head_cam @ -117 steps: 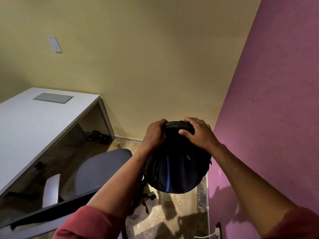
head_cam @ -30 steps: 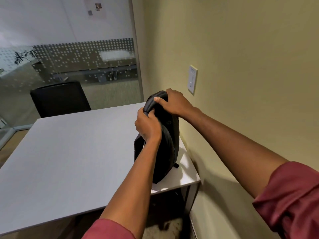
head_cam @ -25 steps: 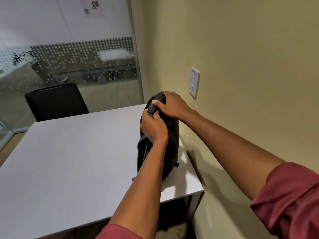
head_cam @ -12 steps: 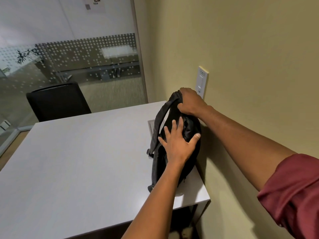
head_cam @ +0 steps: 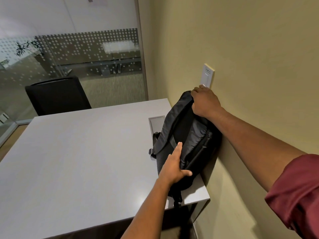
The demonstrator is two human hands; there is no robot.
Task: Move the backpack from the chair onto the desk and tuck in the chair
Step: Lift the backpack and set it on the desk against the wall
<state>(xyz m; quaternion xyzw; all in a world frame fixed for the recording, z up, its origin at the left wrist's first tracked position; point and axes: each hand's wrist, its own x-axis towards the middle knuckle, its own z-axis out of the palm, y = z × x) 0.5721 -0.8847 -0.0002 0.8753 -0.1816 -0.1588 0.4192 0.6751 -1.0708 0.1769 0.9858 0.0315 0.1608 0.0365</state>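
The black backpack (head_cam: 188, 140) rests on the grey desk (head_cam: 77, 152) at its right end, leaning against the yellow wall. My right hand (head_cam: 205, 102) grips the top of the backpack. My left hand (head_cam: 174, 166) holds its lower front edge, thumb on the fabric. A strap hangs over the desk's near edge. The chair that the backpack came from is out of view.
A black chair (head_cam: 57, 94) stands behind the desk's far side, in front of a dotted glass partition (head_cam: 77, 54). A grey cable hatch (head_cam: 156, 122) lies in the desktop beside the backpack. A white wall plate (head_cam: 207, 75) sits just above my right hand.
The backpack went from the air by the chair onto the desk, then tipped back against the wall. My left hand left the top handle and slid down to the lower front edge.
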